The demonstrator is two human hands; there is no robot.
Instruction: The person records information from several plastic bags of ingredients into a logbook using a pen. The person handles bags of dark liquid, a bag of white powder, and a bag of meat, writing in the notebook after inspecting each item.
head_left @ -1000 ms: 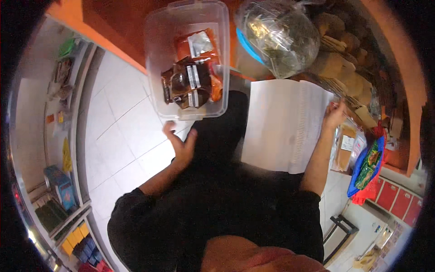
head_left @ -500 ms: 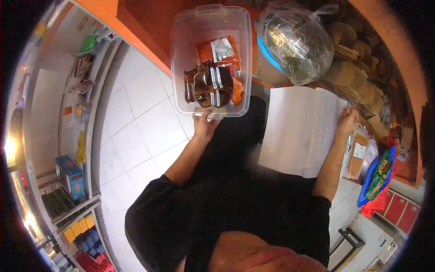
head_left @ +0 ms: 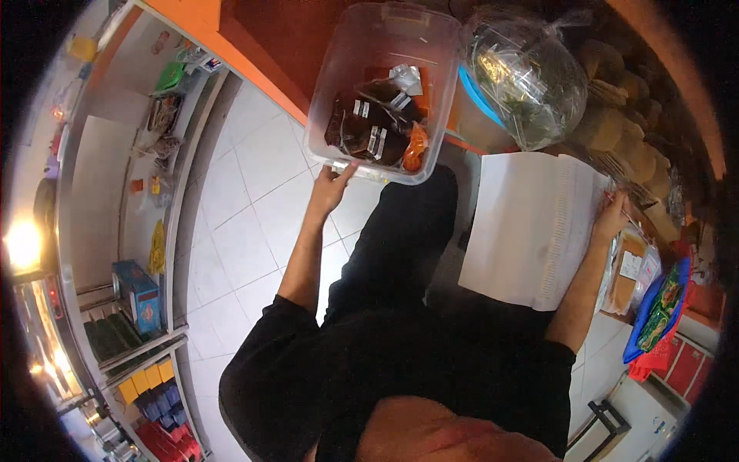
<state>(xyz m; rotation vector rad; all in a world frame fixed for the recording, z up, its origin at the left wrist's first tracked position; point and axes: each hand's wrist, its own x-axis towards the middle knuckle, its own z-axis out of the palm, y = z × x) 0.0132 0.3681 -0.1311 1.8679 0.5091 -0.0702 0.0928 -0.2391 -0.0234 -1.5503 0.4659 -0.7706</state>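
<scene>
So there was one tub (head_left: 342, 73), see-through plastic, and the person's left hand (head_left: 332, 189) had hold of its near edge, thumb over the rim and the rest of the fingers tucked below. That put the tub directly ahead of that hand, touching it, with the open side facing up. Inside, two orange patches showed: one flat at the back by a silvery wrapper (head_left: 406, 79), and one orange packet (head_left: 416, 146) in the near right corner. The dark packets (head_left: 373, 127) overlapped way too much to count.

One notebook (head_left: 508, 223) lay open to the right of the tub, well apart from the left hand. The right hand (head_left: 612, 215) was at its far right edge with fingers bent, but honestly you can't tell what, if anything, they were closed on.

Also around: one knotted clear bag (head_left: 531, 85) just right of the tub, one brown pack (head_left: 622, 285) near the right forearm, one blue pouch (head_left: 634, 343) beyond that, and one blue box (head_left: 138, 296) on the shelf (head_left: 154, 348) at far left.
</scene>
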